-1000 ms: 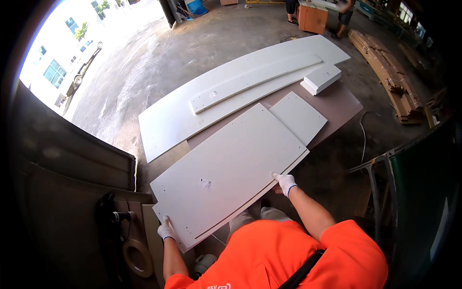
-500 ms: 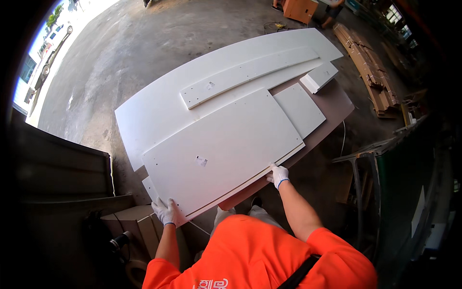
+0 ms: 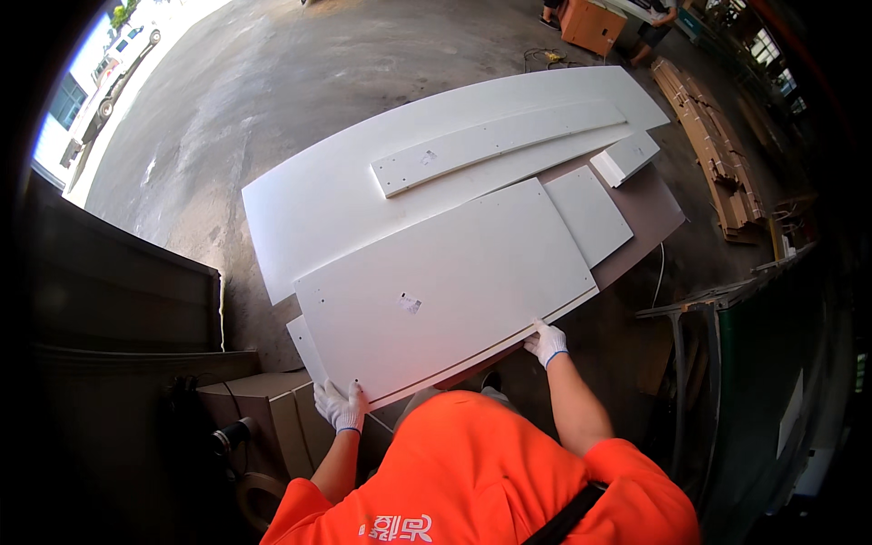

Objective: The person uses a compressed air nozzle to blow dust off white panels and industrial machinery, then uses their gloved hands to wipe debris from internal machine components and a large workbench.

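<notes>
Big white board was at the near middle, label up, groove along its near edge. It covered part of the small white board to its right. Its far edge met the long white panel; couldn't tell if it overlapped or just butted up.

Right hand: gripping the near edge, thumb on top, other fingers mostly hidden underneath. Left hand: on the near left corner, fingers partly spread over it; couldn't tell how firmly they pressed or whether any hooked under. A white strip stuck out past the board's left end, just beyond that hand.

Status: board looked laid flat, or nearly so, across the pile. Letting go was not yet done, both hands being on it. Couldn't confirm it had full support. Boards sat loose, no joints made that I could see.

Rest of the pile: narrow board on top of the long panel, small stack of white pieces at far right, brown sheet under the right end.
</notes>
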